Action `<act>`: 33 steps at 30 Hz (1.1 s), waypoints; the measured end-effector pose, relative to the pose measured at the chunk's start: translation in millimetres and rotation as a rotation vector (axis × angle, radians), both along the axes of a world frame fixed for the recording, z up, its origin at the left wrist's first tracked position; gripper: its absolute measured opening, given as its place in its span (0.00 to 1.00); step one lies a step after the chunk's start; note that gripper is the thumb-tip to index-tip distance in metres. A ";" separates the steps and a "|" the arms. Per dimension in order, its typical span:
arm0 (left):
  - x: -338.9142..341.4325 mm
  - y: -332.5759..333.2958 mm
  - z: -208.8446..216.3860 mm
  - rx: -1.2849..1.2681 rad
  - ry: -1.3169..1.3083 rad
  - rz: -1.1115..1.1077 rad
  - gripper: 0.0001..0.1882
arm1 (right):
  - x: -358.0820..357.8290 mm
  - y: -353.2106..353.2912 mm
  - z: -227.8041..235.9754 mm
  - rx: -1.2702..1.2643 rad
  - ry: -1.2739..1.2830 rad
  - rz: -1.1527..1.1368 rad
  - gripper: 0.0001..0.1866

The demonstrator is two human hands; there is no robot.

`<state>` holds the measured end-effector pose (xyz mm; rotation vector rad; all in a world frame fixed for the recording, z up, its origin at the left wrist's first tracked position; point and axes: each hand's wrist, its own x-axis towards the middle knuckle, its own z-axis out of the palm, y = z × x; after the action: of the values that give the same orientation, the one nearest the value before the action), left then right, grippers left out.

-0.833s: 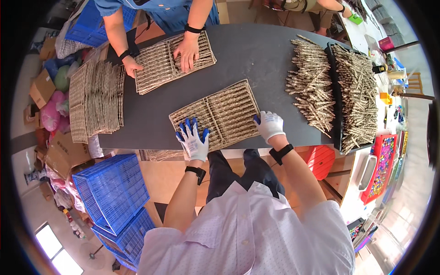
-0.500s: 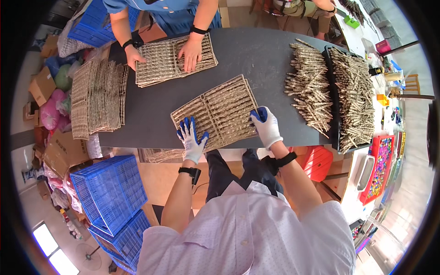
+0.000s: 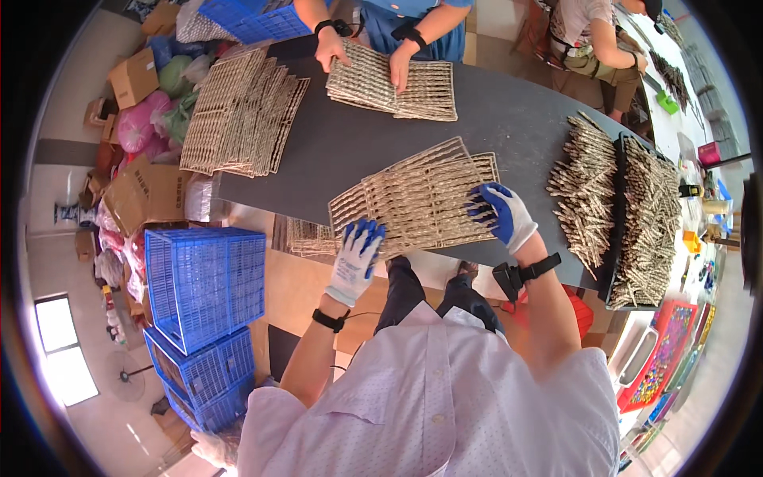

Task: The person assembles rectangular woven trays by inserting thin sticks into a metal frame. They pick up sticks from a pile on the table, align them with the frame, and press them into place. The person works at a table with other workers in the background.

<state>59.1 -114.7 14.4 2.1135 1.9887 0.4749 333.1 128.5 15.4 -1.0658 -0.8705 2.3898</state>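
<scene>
A loose stack of brown, mottled lattice panels (image 3: 429,199) lies fanned at the near edge of the dark table, its sheets turned at different angles. My left hand (image 3: 356,258), in a white glove with blue fingertips, rests with fingers stretched over the stack's near left corner. At the right edge, my right hand (image 3: 509,216), gloved alike, has its fingers hooked over a lattice panel; its thumb is hard to see. Across the table, a co-worker's hands (image 3: 399,70) hold another pile of lattice panels (image 3: 429,91).
A leaning pile of panels (image 3: 238,115) stands at the table's left. Twisted brown sticks (image 3: 586,191) lie at the right, beside a black tray (image 3: 613,238) full of more. Below the table edge are further panels (image 3: 310,238) and blue crates (image 3: 205,278).
The view has shifted, so the scene sits further right. Panels under my hands have slid apart and fanned out. My right hand's fingers now reach further over the edge. The co-worker's panels have tilted.
</scene>
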 end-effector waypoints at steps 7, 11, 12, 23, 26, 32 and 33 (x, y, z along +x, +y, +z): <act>-64.6 -68.9 103.0 0.205 -0.253 0.679 0.29 | -55.4 -2.9 -21.0 -0.251 0.364 0.018 0.25; -116.7 -75.4 190.3 0.396 0.143 0.817 0.26 | -54.8 -6.4 -46.5 -0.216 0.290 0.023 0.22; -138.8 -63.9 204.7 0.461 0.365 0.763 0.26 | -52.0 -7.5 -55.0 -0.226 0.189 -0.001 0.21; -371.2 118.2 144.0 -0.044 0.940 0.805 0.34 | -11.5 -32.9 -130.8 0.327 -0.038 -0.108 0.18; -388.5 137.6 102.5 -0.170 0.813 0.762 0.34 | 4.4 -41.3 -123.9 0.241 -0.093 -0.190 0.19; -390.6 135.0 87.4 -0.368 0.514 0.818 0.40 | 28.2 -38.9 -119.4 0.386 -0.179 -0.148 0.12; -391.8 132.6 94.8 -0.390 0.462 0.812 0.43 | 32.3 -33.4 -121.6 0.711 -0.249 -0.040 0.10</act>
<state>-332.7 17.9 109.2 1.1880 2.8683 -0.3263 365.3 95.1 -106.1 -1.0571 -1.5995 1.6921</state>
